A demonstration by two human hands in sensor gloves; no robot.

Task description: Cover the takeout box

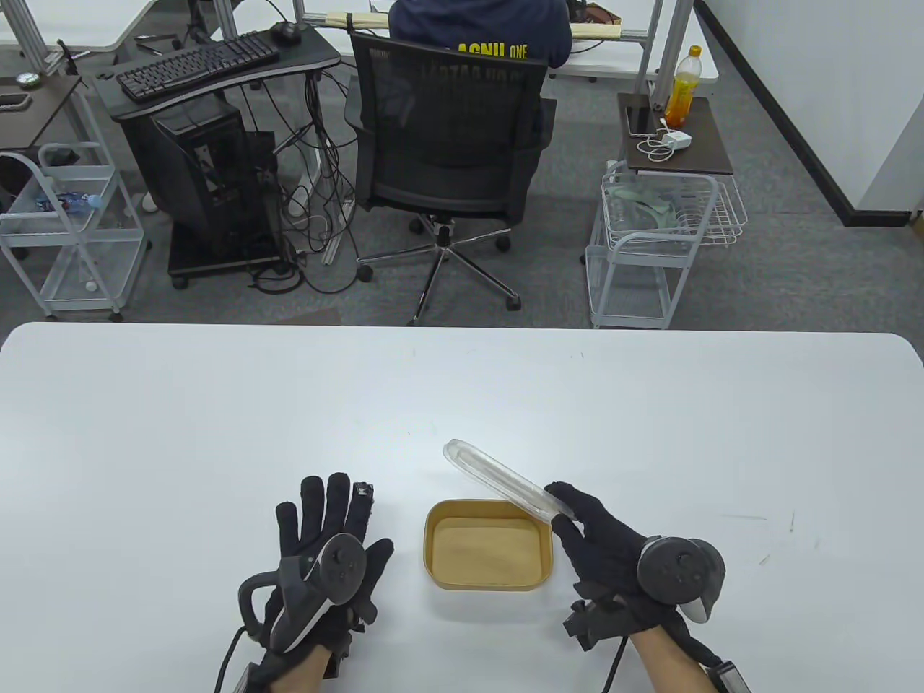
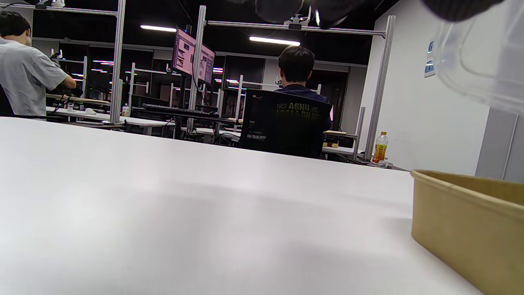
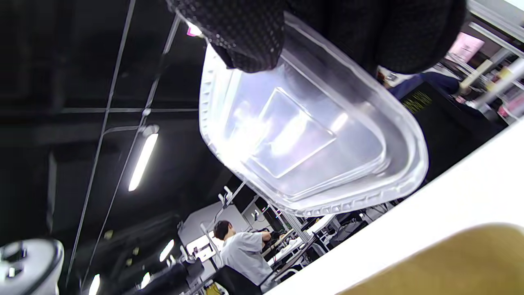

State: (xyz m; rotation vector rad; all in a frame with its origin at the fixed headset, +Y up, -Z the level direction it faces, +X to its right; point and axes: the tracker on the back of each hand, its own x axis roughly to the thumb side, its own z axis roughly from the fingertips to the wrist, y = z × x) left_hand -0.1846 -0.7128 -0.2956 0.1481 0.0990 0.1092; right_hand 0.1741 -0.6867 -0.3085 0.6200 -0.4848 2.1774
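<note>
A brown paper takeout box [image 1: 488,545] stands open on the white table [image 1: 462,404], near the front edge. My right hand [image 1: 603,538] grips a clear plastic lid [image 1: 498,480] by its near end and holds it tilted above the box's far right corner. The right wrist view shows the lid [image 3: 311,147] from below, with gloved fingertips [image 3: 245,37] on its edge and the box rim [image 3: 450,262] at the bottom. My left hand [image 1: 328,548] rests flat on the table left of the box, fingers spread, holding nothing. The left wrist view shows the box wall [image 2: 466,229] and a lid corner [image 2: 479,61].
Beyond the table's far edge are an office chair [image 1: 447,144] with a seated person, a desk with a keyboard [image 1: 195,65], and two wire carts [image 1: 650,238]. The white tabletop stretches wide on both sides of the box.
</note>
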